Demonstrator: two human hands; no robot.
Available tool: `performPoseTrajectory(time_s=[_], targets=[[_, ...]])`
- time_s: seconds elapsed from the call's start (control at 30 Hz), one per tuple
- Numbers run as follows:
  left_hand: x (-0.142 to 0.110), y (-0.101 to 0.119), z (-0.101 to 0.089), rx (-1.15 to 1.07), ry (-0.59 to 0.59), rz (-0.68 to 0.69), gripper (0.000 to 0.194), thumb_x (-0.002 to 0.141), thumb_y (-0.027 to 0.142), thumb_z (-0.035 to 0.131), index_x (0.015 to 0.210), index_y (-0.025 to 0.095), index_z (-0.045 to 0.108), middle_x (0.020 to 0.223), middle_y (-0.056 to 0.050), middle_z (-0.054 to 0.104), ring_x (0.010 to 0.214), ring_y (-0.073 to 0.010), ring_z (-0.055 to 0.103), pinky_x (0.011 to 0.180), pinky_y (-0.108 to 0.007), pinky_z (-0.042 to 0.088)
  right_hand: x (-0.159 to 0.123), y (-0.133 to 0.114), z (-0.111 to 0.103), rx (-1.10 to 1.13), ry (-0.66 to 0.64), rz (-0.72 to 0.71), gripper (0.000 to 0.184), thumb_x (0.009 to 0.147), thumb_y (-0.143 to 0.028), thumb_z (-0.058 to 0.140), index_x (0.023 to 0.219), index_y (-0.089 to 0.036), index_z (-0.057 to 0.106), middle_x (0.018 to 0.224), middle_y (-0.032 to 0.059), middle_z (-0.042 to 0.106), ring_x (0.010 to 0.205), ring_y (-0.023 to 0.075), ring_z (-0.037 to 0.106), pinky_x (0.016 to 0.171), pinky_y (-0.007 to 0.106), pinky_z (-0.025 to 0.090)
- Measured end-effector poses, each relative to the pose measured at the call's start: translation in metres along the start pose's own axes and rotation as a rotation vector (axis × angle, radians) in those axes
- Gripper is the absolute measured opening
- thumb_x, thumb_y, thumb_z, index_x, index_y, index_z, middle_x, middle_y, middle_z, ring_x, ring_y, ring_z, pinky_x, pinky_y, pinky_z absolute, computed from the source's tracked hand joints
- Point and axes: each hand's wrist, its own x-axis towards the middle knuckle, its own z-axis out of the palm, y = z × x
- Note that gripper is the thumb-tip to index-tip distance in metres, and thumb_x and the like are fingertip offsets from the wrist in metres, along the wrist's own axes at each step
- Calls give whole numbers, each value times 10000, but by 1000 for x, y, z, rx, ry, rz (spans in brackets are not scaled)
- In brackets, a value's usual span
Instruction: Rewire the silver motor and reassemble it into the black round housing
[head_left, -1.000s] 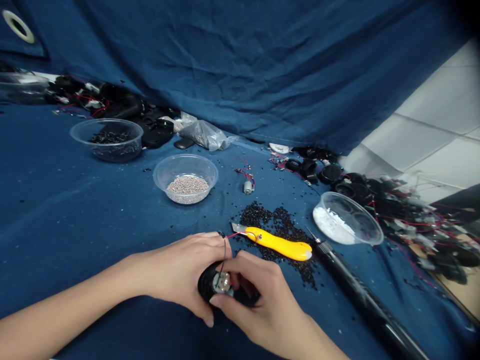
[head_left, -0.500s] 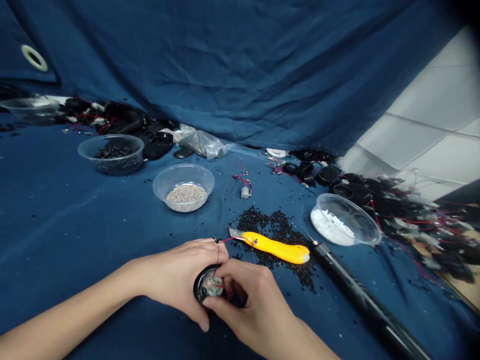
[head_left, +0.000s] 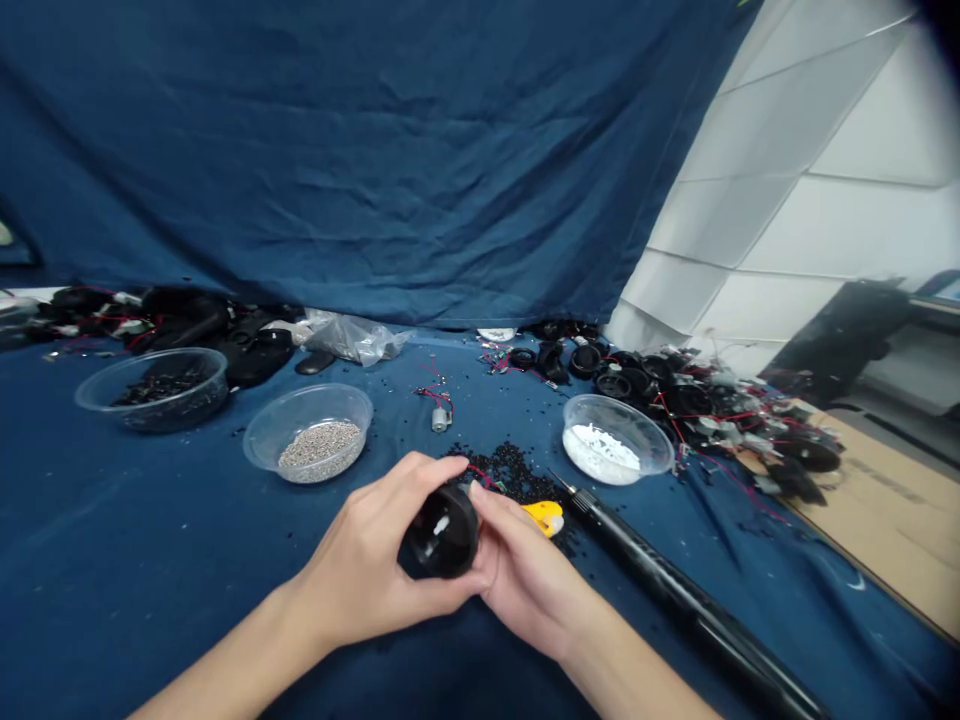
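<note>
Between both hands is a round black plastic housing (head_left: pixel 448 552), its hollow open side facing me, with a small white piece at its centre. My left hand (head_left: pixel 375 550) wraps its thumb and fingers round the housing's left side and rim. My right hand (head_left: pixel 521 570) grips the right side, fingers partly hidden behind it. A red wire (head_left: pixel 481 476) sticks out beyond the fingertips. Just past my right hand, a yellow utility knife (head_left: pixel 546 516) is mostly covered. Farther right lies a black pen-shaped electric screwdriver (head_left: pixel 675 590), its thin bit pointing away from me.
Black granules (head_left: pixel 517 470) are scattered ahead of my hands. Clear bowls hold silvery screws (head_left: pixel 319 447), white pieces (head_left: pixel 604 455) and dark parts (head_left: pixel 161 385). A small motor (head_left: pixel 441 418) with red wires lies beyond. Black housings and wires (head_left: pixel 697 395) are heaped at right, beside cardboard (head_left: pixel 885 510).
The housing has turned from its motor side to its hollow side. My left hand has shifted from lying over it to gripping round it. The view has swung right.
</note>
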Motion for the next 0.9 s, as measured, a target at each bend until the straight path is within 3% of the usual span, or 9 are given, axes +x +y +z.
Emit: performPoseTrajectory(time_s=[0.1,0.17,0.27,0.33,0.4,0.47,0.7,0.9], targets=[[-8,-4,5,11,90,12,583,750,321,728,1246,216,439,956,-52,620,814,-190,629,709,-283,518,-2,-8,-10,-376,-157,132,427,782,-559,729,762,-144,634,631,-3,633,505,78,538,510,194,424],[-12,-8,1,23,113,-27,520,744,356,727,1172,213,470,935,-51,622,800,-197,631,698,-296,511,-5,-17,-13,-750,-124,115,394,813,-517,704,722,-142,626,575,2,609,478,96,518,490,217,402],[-12,-11,-7,-3,116,-71,450,723,400,751,1044,213,498,869,-29,614,744,-189,609,669,-306,486,-10,-24,-9,-1212,101,-296,174,834,-331,703,850,-163,661,695,11,625,629,143,563,599,267,447],[-11,-10,-7,-45,107,-85,446,697,424,772,980,205,507,838,-25,595,727,-186,583,666,-316,472,-11,-21,-4,-1361,47,-563,166,839,-215,682,1001,-183,662,923,50,652,857,185,593,767,316,475],[-10,-8,-2,-89,83,-85,446,671,438,781,937,194,520,859,-47,584,770,-206,575,695,-335,482,-11,-14,0,-1406,-109,-667,227,842,-146,657,1064,-191,643,1065,73,636,1000,216,569,861,355,464],[-10,-6,4,-130,65,-87,427,655,424,778,909,188,527,886,-69,585,817,-224,579,728,-346,502,-10,-6,0,-1407,-193,-703,172,855,-127,631,1016,-186,639,1030,72,640,974,222,564,832,361,465],[-11,0,11,-295,178,-67,411,672,320,785,981,182,551,933,-60,701,958,-217,682,871,-282,550,-5,4,-6,-1400,-146,-837,124,888,-204,643,1012,-203,634,987,66,666,982,239,584,871,402,454],[-14,6,10,-453,209,-117,454,600,198,732,1020,194,562,968,-62,733,917,-242,723,837,-310,597,-9,11,1,-1404,-183,-921,182,912,-156,518,1058,-204,615,942,69,660,926,233,605,827,402,470]])
